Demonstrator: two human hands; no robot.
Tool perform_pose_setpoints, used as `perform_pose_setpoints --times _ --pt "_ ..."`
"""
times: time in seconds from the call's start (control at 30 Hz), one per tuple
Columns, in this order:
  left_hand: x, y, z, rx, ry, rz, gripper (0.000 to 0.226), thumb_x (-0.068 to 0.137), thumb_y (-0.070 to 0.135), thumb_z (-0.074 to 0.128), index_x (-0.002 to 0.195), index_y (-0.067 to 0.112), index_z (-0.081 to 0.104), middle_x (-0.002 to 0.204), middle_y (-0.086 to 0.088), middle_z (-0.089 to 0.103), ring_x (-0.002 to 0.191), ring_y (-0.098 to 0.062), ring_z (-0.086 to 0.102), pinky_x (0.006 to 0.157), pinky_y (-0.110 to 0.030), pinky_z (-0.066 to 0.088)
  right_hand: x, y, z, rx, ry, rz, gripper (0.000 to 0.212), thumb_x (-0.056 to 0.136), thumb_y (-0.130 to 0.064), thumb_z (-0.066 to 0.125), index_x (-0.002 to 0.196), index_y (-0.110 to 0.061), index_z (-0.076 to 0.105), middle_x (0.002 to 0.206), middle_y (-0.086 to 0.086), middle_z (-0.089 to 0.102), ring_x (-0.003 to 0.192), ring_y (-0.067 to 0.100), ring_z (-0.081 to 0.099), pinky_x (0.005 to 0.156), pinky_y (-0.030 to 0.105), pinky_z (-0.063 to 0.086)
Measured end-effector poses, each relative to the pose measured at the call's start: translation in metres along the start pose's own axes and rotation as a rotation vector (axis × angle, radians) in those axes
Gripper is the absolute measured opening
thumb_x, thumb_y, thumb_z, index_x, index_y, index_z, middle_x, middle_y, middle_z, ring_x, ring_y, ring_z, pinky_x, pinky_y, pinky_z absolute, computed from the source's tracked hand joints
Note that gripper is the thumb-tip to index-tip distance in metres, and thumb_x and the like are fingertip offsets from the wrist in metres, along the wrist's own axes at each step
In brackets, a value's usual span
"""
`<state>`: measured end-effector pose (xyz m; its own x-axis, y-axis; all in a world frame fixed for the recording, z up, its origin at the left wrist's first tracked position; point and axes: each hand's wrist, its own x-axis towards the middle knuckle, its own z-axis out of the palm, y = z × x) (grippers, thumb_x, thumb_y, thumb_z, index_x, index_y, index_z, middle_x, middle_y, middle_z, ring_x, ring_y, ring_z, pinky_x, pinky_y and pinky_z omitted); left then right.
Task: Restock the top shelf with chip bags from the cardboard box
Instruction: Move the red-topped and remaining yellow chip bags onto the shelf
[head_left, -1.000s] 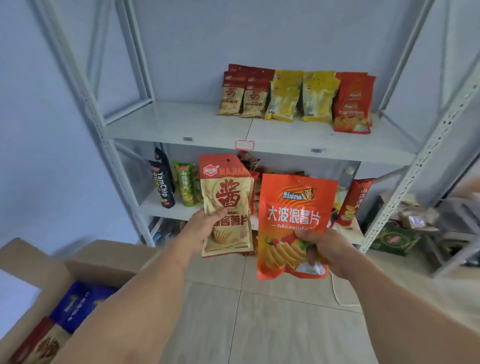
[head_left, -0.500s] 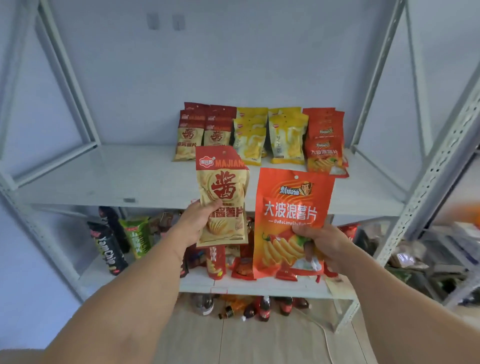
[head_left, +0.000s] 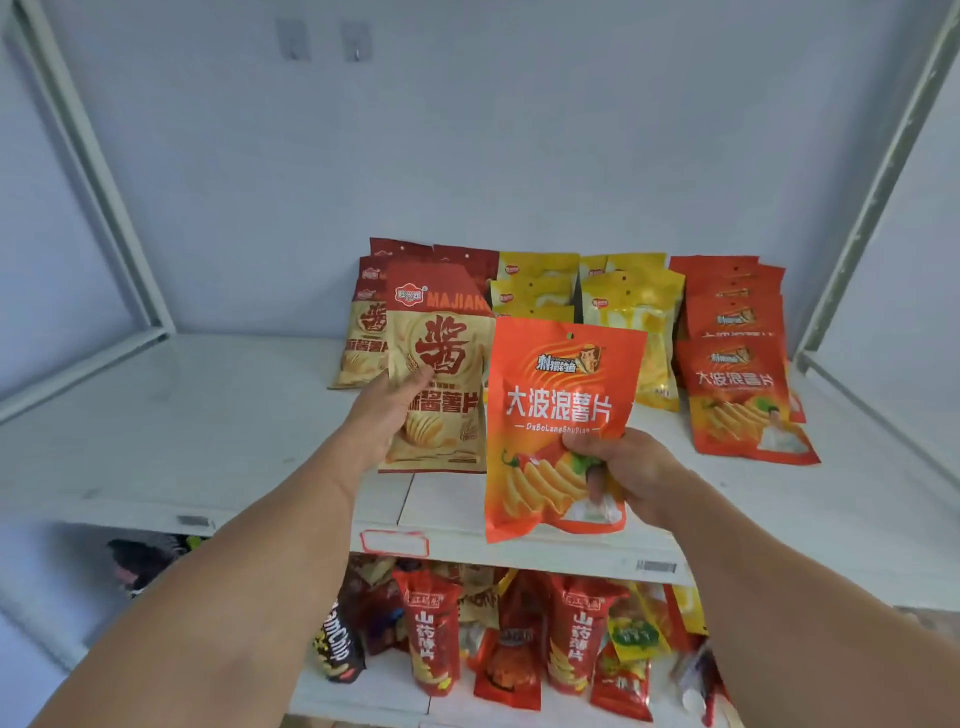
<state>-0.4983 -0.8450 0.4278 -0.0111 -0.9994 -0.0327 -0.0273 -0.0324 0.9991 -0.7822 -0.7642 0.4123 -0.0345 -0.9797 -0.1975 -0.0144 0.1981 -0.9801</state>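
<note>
My left hand (head_left: 387, 415) grips a tan and dark red chip bag (head_left: 441, 374) upright over the white top shelf (head_left: 208, 431). To its right, my right hand (head_left: 623, 467) holds an orange chip bag (head_left: 561, 405) by its lower right part, above the shelf's front edge. At the back of the shelf stand rows of matching bags: tan and red bags (head_left: 366, 332), yellow bags (head_left: 634, 312) and orange bags (head_left: 737, 374). The cardboard box is out of sight.
Grey metal uprights (head_left: 872, 171) frame the shelf on both sides, with a bare wall behind. A lower shelf (head_left: 358, 696) holds several red, black and yellow snack packs. An empty red price tag holder (head_left: 395, 543) hangs on the top shelf's front edge.
I have come closer to the shelves and the view has risen. Both hands have carried their bags up and forward, from in front of the lower shelf to over the top shelf.
</note>
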Motion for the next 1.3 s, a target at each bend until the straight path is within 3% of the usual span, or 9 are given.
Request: perform_pose_setpoints --times 0.07,0.13,0.33,0.47,0.63,0.77,0.97,1.1,1.3 --pt "0.039 -0.012 -0.006 0.023 0.035 0.009 0.082 0.064 0.077 0.077 0.130 0.029 0.062 0.123 0.004 0.072 0.117 -0.022 0.065 0.101 -0.048 0.052 0.032 -0.003 0.003 0.020 -0.015 0.011 0.029 0.083 -0.020 0.079 0.093 0.004 0.066 0.072 0.022 0.065 0.045 0.029 0.048 0.044 0.029 0.046" --pt "0.069 -0.019 -0.013 0.056 0.062 0.013 0.093 0.056 0.086 0.073 0.130 0.032 0.061 0.124 0.005 0.071 0.119 -0.023 0.064 0.106 -0.052 0.048 0.060 -0.003 0.006 0.039 -0.013 0.029 0.038 0.079 -0.020 0.082 0.101 0.007 0.067 0.084 0.030 0.068 0.060 0.036 0.053 0.053 0.033 0.049" --pt "0.135 -0.016 -0.014 0.046 0.127 0.005 0.052 0.081 0.061 0.070 0.121 0.029 0.066 0.111 0.006 0.075 0.108 -0.021 0.069 0.100 -0.049 0.053 0.124 -0.007 0.008 0.068 0.011 0.032 0.053 0.070 -0.023 0.086 0.109 0.005 0.067 0.102 0.033 0.068 0.067 0.038 0.054 0.061 0.044 0.054" --pt "0.175 -0.029 -0.008 0.109 0.178 0.041 0.036 0.090 0.055 0.065 0.113 0.028 0.061 0.099 0.013 0.069 0.092 -0.010 0.065 0.092 -0.036 0.052 0.151 -0.006 0.008 0.066 0.031 0.035 0.049 0.074 -0.021 0.085 0.110 0.006 0.066 0.105 0.035 0.066 0.065 0.036 0.051 0.048 0.033 0.048" --pt "0.205 -0.044 0.001 0.266 0.255 0.130 0.054 0.087 0.065 0.060 0.115 0.019 0.063 0.106 0.008 0.071 0.098 -0.018 0.067 0.093 -0.038 0.052 0.170 -0.010 0.012 0.104 0.041 0.017 0.052 0.070 -0.023 0.083 0.113 0.000 0.065 0.103 0.027 0.070 0.070 0.037 0.053 0.046 0.032 0.048" --pt "0.220 -0.056 0.002 0.338 0.290 0.182 0.062 0.087 0.067 0.059 0.121 0.015 0.064 0.108 0.004 0.073 0.105 -0.025 0.069 0.100 -0.047 0.052 0.178 -0.008 0.015 0.144 0.058 0.015 0.048 0.071 -0.022 0.085 0.112 -0.005 0.066 0.108 0.026 0.071 0.085 0.045 0.054 0.067 0.045 0.051" --pt "0.226 -0.062 0.015 0.331 0.368 0.229 0.051 0.093 0.047 0.066 0.125 0.008 0.060 0.115 -0.004 0.071 0.101 -0.016 0.064 0.085 -0.024 0.043 0.177 -0.008 0.013 0.122 0.103 0.047 0.040 0.073 -0.022 0.082 0.106 -0.004 0.068 0.091 0.015 0.074 0.069 0.037 0.049 0.057 0.037 0.047" --pt "0.225 -0.067 0.016 0.348 0.399 0.242 0.067 0.088 0.055 0.068 0.135 0.011 0.051 0.129 -0.006 0.065 0.118 -0.025 0.062 0.091 -0.033 0.049 0.172 -0.002 0.003 0.132 0.105 0.042 0.040 0.076 -0.022 0.084 0.110 -0.004 0.069 0.107 0.021 0.073 0.082 0.041 0.052 0.070 0.048 0.054" --pt "0.211 -0.066 0.025 0.556 0.482 0.301 0.081 0.093 0.061 0.055 0.149 0.007 0.035 0.149 -0.017 0.043 0.138 -0.037 0.042 0.113 -0.057 0.036 0.141 -0.008 -0.024 0.113 0.113 0.050 0.046 0.076 -0.025 0.082 0.112 -0.001 0.067 0.087 0.009 0.073 0.055 0.025 0.047 0.049 0.029 0.050"
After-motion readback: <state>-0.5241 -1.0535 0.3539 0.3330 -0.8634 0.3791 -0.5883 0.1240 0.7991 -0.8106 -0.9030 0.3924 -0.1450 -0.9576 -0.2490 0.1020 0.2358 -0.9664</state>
